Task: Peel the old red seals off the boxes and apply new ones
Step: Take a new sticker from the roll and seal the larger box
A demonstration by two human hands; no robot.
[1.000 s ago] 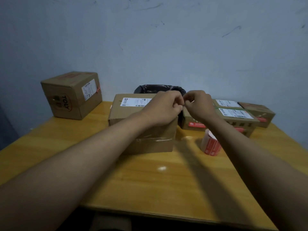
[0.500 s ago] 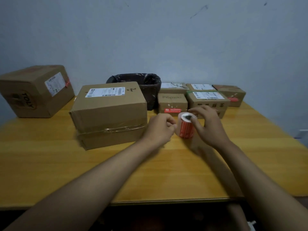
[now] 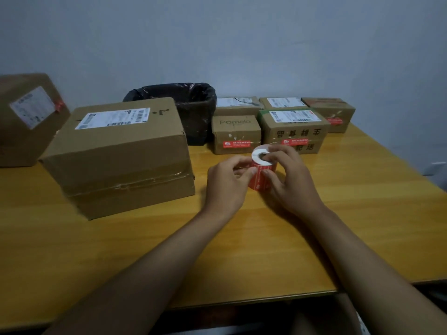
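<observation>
A roll of red seal stickers [image 3: 261, 176] with a white core stands upright on the wooden table [image 3: 362, 194]. My right hand [image 3: 287, 175] grips the roll from the right, fingers over its top. My left hand [image 3: 229, 180] pinches at the roll's left side with thumb and fingertips. A large cardboard box [image 3: 121, 153] sits to the left of my hands. Behind the roll, a small box marked Pomelo [image 3: 235, 132] and a box with printed characters [image 3: 294, 130] each carry a red seal on the front.
A black-lined bin [image 3: 191, 105] stands at the back centre. Another large box [image 3: 26, 117] with a red seal is at the far left. Several small boxes [image 3: 329, 112] line the back right. The table's front edge runs below my forearms.
My hands left the large box's top corner, came down to the sticker roll and took hold of it. The camera view shifted right and down.
</observation>
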